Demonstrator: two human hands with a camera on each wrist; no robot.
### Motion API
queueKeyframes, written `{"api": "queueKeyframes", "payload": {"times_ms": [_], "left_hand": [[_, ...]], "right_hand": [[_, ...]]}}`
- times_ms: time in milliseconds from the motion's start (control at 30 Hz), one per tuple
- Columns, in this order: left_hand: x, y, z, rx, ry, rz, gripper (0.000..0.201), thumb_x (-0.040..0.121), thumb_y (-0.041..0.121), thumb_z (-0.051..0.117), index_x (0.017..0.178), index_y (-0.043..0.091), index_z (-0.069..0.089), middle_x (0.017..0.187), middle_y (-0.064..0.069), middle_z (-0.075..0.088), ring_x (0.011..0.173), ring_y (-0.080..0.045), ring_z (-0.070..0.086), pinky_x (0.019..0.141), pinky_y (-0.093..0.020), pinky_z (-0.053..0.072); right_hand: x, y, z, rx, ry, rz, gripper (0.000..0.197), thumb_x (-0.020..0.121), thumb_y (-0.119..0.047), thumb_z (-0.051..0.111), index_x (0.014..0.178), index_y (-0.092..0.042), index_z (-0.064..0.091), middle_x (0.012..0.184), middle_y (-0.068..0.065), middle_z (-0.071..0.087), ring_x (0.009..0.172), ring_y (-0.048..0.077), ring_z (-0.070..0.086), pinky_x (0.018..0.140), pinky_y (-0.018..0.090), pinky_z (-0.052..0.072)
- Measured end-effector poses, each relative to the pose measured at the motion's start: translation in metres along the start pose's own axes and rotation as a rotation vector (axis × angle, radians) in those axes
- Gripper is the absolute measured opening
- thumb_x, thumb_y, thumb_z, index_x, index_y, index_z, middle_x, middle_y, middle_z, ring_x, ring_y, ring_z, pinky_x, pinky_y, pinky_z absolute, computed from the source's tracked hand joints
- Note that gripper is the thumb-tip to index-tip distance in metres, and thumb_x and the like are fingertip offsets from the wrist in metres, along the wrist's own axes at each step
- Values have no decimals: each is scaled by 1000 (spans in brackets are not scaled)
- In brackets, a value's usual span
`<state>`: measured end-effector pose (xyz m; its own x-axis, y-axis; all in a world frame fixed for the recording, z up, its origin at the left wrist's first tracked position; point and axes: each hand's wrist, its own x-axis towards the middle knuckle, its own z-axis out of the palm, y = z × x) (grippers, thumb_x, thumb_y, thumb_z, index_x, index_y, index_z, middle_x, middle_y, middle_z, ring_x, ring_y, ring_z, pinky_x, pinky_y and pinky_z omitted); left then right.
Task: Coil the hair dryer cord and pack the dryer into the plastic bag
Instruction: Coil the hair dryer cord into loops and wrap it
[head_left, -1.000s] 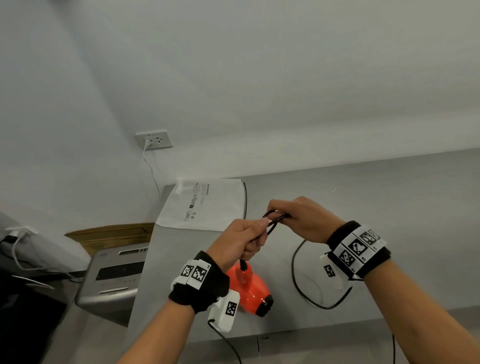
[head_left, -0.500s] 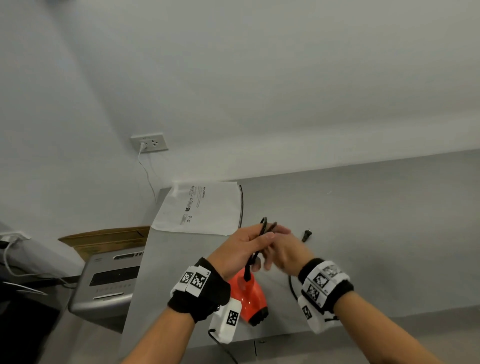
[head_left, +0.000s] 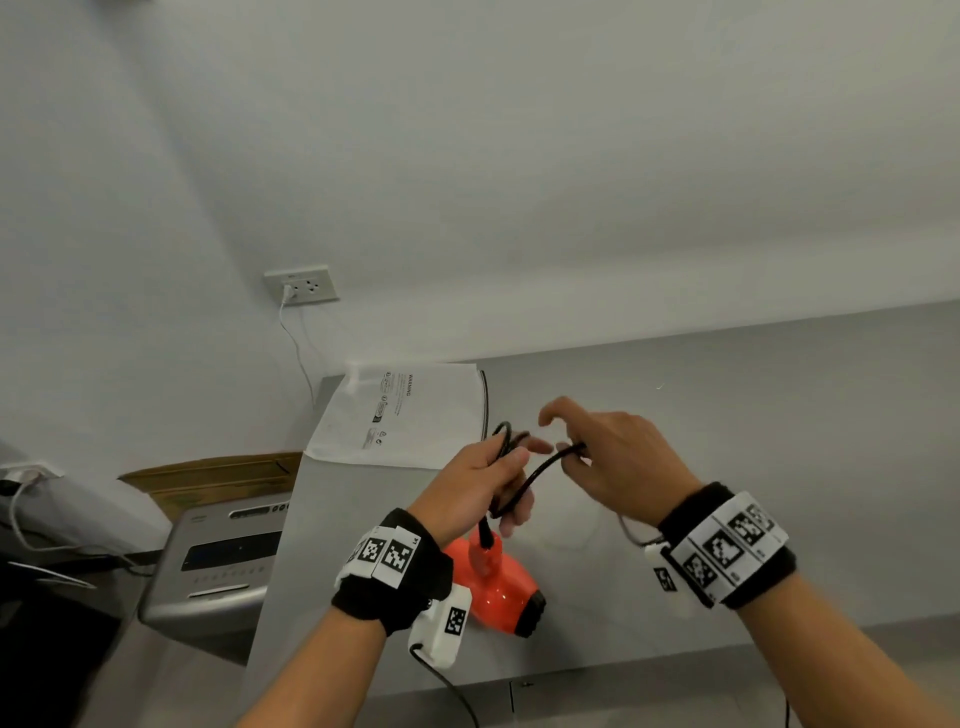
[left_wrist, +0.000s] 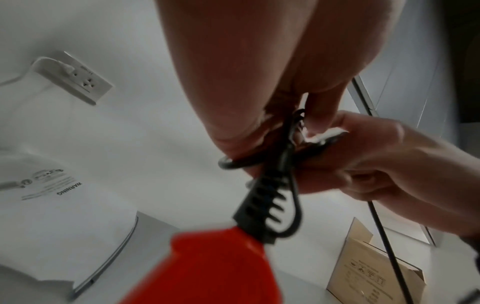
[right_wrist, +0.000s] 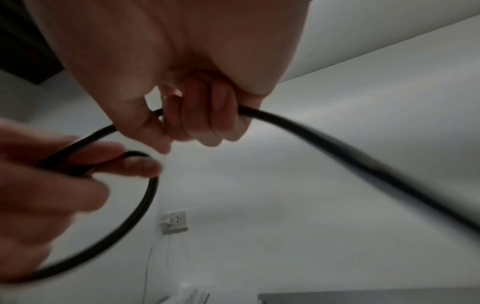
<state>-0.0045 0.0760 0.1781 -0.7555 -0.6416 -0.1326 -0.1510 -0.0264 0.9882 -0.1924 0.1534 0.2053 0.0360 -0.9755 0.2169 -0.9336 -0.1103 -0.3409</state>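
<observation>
Cord coiling above the table's near edge
Left hand (head_left: 475, 480) grips gathered loops of the black cord (head_left: 540, 470); right hand (head_left: 618, 457) fingers curl round its free run; orange hair dryer (head_left: 496, 582) hangs below; plastic bag (head_left: 400, 413) lies at the table's (head_left: 779, 415) far-left corner

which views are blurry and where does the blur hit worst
Head view: mostly sharp, slight smear on the right hand. Left wrist view: the orange plastic hair dryer up close is soft and out of focus, the left hand dim. Right wrist view: the black rubber cord streaks with motion blur.
</observation>
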Motion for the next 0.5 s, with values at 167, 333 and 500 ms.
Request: {"api": "queueKeyframes", "payload": {"times_ms": [167, 333, 500], "left_hand": [[0, -4, 9, -86, -67, -36, 49, 99, 54, 49, 78, 12, 61, 54, 4, 30, 47, -12, 23, 48, -29, 21], [0, -11, 3, -90, -7, -21, 46, 93, 54, 56, 66, 17, 49, 53, 3, 28, 46, -13, 20, 47, -32, 17], [-1, -17, -2, -127, 11, -26, 45, 97, 46, 55, 62, 18, 49, 50, 2, 28, 41, -11, 21, 42, -25, 21]], "right_hand": [[16, 1, 3, 89, -237, -68, 24, 83, -35, 55, 106, -37, 58, 66, -10, 57, 61, 5, 52, 67, 36, 54], [24, 11, 11, 301, -127, -3, 23, 87, -33, 55, 70, -18, 60, 55, -5, 54, 53, 10, 47, 58, 32, 45], [21, 15, 25, 496, -107, 88, 23, 93, -14, 64, 71, -23, 64, 55, -10, 51, 53, 5, 43, 55, 17, 35]]}}
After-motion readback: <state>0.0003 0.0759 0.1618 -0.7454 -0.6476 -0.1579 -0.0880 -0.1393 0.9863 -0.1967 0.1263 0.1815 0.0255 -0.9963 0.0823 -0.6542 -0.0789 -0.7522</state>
